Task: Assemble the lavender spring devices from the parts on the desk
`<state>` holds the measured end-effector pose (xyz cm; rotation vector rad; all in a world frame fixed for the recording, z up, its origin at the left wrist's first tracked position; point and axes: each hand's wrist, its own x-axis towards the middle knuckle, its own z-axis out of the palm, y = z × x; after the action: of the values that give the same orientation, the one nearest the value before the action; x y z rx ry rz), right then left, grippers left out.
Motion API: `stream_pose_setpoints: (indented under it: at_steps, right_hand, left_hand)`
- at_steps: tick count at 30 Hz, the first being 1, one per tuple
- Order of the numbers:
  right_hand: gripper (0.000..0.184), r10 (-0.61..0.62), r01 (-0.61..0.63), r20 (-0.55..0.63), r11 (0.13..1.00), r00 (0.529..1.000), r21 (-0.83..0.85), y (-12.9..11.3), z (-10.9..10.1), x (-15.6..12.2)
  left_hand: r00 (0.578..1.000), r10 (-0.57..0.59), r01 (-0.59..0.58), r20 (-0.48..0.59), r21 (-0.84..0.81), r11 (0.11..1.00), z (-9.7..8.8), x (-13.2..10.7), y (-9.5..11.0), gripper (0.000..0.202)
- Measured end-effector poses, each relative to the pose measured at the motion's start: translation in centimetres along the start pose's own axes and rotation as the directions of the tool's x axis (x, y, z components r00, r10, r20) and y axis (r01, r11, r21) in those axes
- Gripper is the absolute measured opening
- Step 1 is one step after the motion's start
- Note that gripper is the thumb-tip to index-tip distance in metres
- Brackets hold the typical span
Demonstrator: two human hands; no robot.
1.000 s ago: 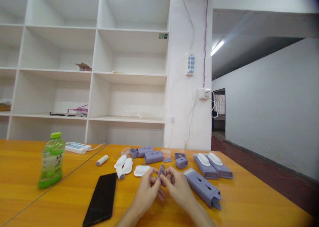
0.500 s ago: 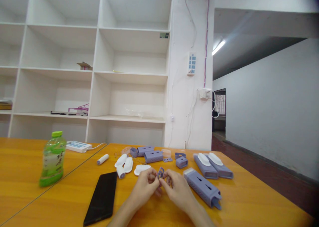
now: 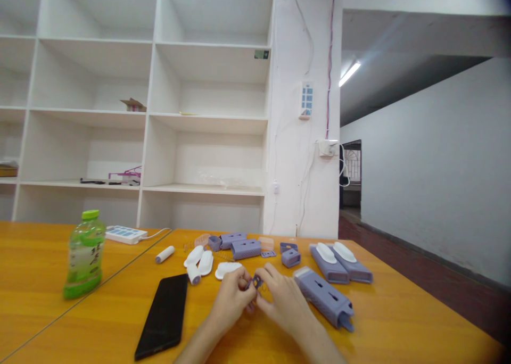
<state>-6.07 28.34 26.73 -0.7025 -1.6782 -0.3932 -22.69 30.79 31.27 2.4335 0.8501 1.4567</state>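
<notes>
My left hand [image 3: 235, 292] is closed on a small purple plastic piece [image 3: 257, 281], pinching it above the table edge nearest me. On the piece's other side, my right hand [image 3: 281, 297] has its thumb and fingers closed round it. A thin coil, apparently a spring [image 3: 264, 287], shows faintly under the right fingers; most of it is hidden. Just beyond my left hand lies a white oval cap [image 3: 227, 270]. To the right of my right hand rests a long purple housing [image 3: 325, 297] with dark slots and an open near end.
A black phone [image 3: 163, 316] lies left of my hands, with a green bottle [image 3: 84, 255] farther left. Behind are white caps [image 3: 205, 263], purple housings [image 3: 246, 249], a purple block [image 3: 291, 257] and a power strip [image 3: 125, 234]. Two capped purple housings [image 3: 331, 265] lie right.
The purple piece has tilted and dropped slightly between my fingers. My right hand has turned, its fingers now reaching over the piece's top. The things on the table stay put.
</notes>
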Motion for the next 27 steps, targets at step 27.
stream_pose_setpoints:
  at_steps: [27]
  right_hand:
    - [0.007,0.052,-0.027,-0.073,0.951,0.996,0.307,1.3,0.5,0.5]
  left_hand:
    - [0.977,-0.085,0.111,0.198,-0.127,0.986,-0.1,-0.3,0.2,0.045]
